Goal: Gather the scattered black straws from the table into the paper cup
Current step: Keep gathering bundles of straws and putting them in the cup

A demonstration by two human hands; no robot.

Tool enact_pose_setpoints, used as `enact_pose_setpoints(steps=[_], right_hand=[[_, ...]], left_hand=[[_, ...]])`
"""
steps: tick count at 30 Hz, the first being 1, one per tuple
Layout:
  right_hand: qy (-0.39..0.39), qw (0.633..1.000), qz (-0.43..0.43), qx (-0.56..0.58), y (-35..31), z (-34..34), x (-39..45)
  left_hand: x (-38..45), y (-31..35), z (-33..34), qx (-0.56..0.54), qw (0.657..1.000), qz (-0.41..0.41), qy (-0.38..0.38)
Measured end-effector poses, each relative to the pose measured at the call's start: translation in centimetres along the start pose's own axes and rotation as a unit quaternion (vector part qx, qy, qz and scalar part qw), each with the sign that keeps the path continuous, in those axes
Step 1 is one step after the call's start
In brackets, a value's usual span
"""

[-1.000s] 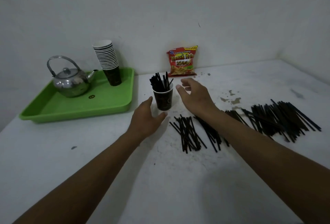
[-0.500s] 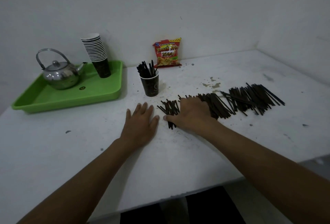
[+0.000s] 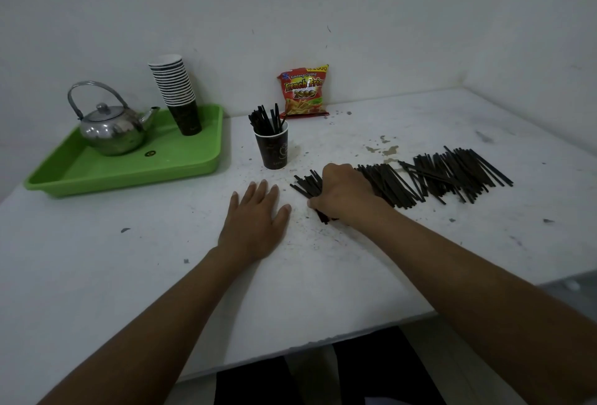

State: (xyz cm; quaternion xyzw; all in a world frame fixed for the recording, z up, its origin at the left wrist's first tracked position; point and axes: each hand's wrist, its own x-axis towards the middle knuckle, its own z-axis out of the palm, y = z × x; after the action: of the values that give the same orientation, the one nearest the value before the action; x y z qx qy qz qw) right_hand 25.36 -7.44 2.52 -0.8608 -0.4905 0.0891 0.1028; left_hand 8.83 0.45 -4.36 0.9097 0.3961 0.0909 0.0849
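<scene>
The table (image 3: 355,275) is where I work, standing at its near edge so both arms reach the middle. Far left sits the tray (image 3: 135,169), pushed toward the wall, I judge, to keep it out of the way; it holds the kettle (image 3: 111,128) and a stack of cups (image 3: 176,91), nested and leaning a little. The straws (image 3: 445,175) lie in a long loose row across the right half of the table, most roughly parallel, well right of the cup (image 3: 274,148).

My left hand (image 3: 255,220) rests flat on the table, fingers straight and close together, just left of the row's near end; I take it as a brace while the other works. My right hand (image 3: 342,193) is curled over that end of the row, fingers and thumb closing round a small bunch of straws.

The cup stands upright just beyond my hands, so the carry is short. It already holds a cluster of straws (image 3: 266,120) standing on end, fanned above the rim. A bag (image 3: 303,91) leans on the wall behind it.
</scene>
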Motion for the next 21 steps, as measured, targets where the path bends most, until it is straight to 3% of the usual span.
enact_pose_setpoints(steps=[15, 21], right_hand=[[-0.157, 0.985, 0.020, -0.067, -1.7, -3.7, 2.3], [-0.189, 0.970, 0.010, -0.152, -2.8, -3.6, 2.3]], left_hand=[[0.2, 0.0, 0.2, 0.029, 0.999, -0.013, -0.017], [0.2, -0.1, 0.4, 0.029, 0.999, -0.013, -0.013]])
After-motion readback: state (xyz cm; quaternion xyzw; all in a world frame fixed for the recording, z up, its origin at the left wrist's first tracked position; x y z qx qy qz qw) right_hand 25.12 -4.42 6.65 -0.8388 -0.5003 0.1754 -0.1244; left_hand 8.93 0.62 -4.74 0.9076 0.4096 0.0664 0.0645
